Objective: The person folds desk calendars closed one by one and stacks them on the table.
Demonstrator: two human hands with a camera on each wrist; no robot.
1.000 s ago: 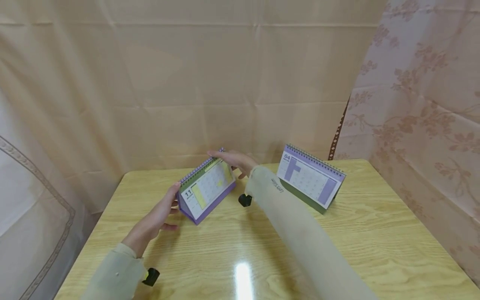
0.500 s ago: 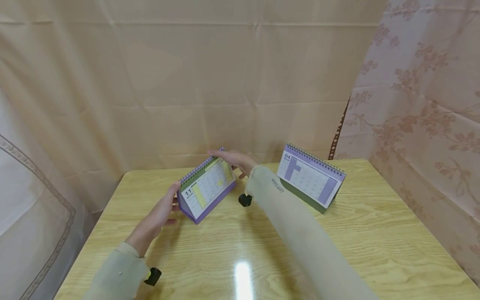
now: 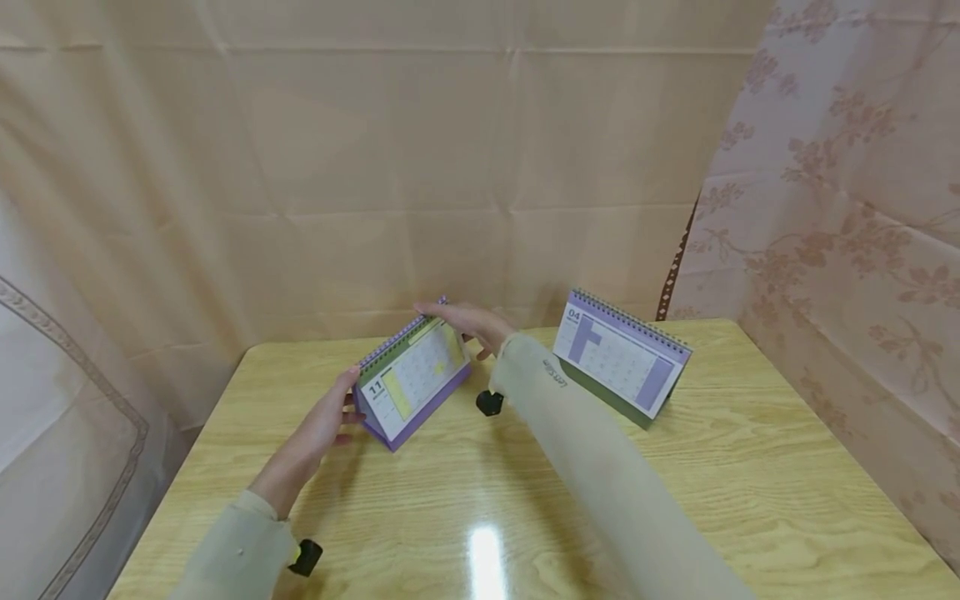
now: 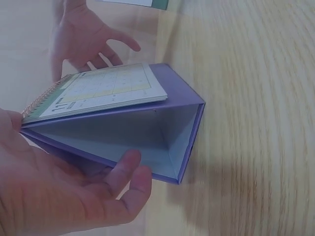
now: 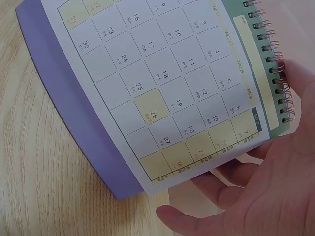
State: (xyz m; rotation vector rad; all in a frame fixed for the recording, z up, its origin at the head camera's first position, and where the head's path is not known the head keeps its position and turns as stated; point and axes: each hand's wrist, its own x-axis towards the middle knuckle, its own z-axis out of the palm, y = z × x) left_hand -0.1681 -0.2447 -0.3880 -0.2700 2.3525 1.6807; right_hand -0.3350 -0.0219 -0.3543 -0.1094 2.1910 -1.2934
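Observation:
A purple desk calendar (image 3: 420, 375) showing month 11 stands slanted on the table in the head view. My left hand (image 3: 318, 429) is at its near left end, thumb on the top corner by the spiral. In the left wrist view, the fingers (image 4: 130, 184) lie loosely beside the open triangular end of the calendar (image 4: 110, 86). My right hand (image 3: 476, 323) is at the far right end, thumb along the spiral top. The right wrist view shows its fingers (image 5: 216, 189) loosely bent past the edge of the calendar page (image 5: 162, 98).
A second desk calendar (image 3: 618, 354), showing month 04 with a green base, stands to the right, beyond my right forearm. The wooden table (image 3: 420, 517) ends at a beige curtain (image 3: 360, 167) behind. A flowered curtain (image 3: 847, 250) hangs on the right.
The left hand has shifted very slightly, and its lower fingers have drawn in a little toward the calendar. The right hand and both calendars look practically unmoved.

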